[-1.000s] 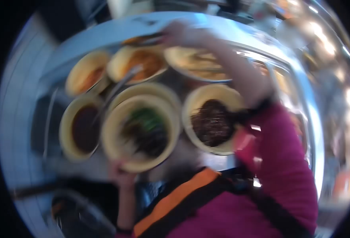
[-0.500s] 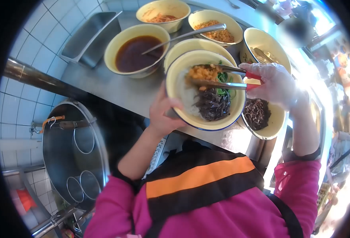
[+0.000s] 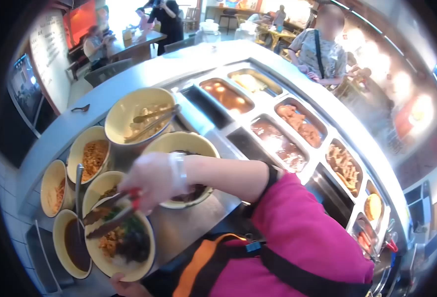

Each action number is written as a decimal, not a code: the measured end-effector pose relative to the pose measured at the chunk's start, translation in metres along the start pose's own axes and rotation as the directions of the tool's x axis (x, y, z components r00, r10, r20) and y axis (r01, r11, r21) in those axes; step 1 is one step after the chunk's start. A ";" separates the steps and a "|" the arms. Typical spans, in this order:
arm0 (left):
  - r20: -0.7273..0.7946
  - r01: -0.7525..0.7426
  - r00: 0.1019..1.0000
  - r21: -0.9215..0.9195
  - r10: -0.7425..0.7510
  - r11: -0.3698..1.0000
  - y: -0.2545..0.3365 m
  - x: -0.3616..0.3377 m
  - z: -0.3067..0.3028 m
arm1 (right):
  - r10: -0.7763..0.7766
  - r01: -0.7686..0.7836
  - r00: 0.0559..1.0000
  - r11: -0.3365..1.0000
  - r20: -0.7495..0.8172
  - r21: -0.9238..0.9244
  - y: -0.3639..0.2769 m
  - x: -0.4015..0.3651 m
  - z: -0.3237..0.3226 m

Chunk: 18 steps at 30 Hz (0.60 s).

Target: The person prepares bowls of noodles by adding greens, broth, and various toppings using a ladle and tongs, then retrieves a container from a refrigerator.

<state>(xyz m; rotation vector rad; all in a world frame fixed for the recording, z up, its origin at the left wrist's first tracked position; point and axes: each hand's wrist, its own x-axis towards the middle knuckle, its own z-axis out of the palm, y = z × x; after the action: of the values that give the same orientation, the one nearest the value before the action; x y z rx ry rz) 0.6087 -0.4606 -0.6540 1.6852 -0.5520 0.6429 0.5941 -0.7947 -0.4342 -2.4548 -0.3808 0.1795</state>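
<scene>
Your left hand (image 3: 124,286) grips the near edge of one filled bowl (image 3: 124,271); your right hand (image 3: 151,183), closed round one pair of tongs (image 3: 110,210), keeps two parted tips over it. Six more bowls (image 3: 120,111) sit beside and beyond on the worktop (image 3: 201,218).

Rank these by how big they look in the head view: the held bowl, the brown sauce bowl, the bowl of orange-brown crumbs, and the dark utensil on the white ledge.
Largest to smallest:
- Held bowl
- Sauce bowl and crumb bowl: too alike to rank
- Dark utensil
</scene>
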 end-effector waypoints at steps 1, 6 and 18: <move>0.005 0.058 0.998 -0.009 -0.058 0.998 0.007 0.001 0.001 | -0.043 0.049 0.995 0.997 -0.091 0.056 0.012 -0.012 0.002; 0.002 0.040 0.999 0.158 -0.041 0.987 -0.003 0.007 0.006 | 0.110 -0.038 0.928 0.978 -0.356 0.204 0.053 -0.074 -0.004; -0.038 0.072 0.997 0.032 -0.071 0.997 0.026 0.000 0.018 | 0.586 -0.557 0.801 0.653 -0.123 -0.514 0.107 -0.044 0.053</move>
<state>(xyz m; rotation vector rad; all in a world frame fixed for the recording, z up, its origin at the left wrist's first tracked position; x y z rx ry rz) 0.5932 -0.4832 -0.6382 1.7129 -0.4552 0.6332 0.5650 -0.8580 -0.5403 -3.0583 0.4206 0.4630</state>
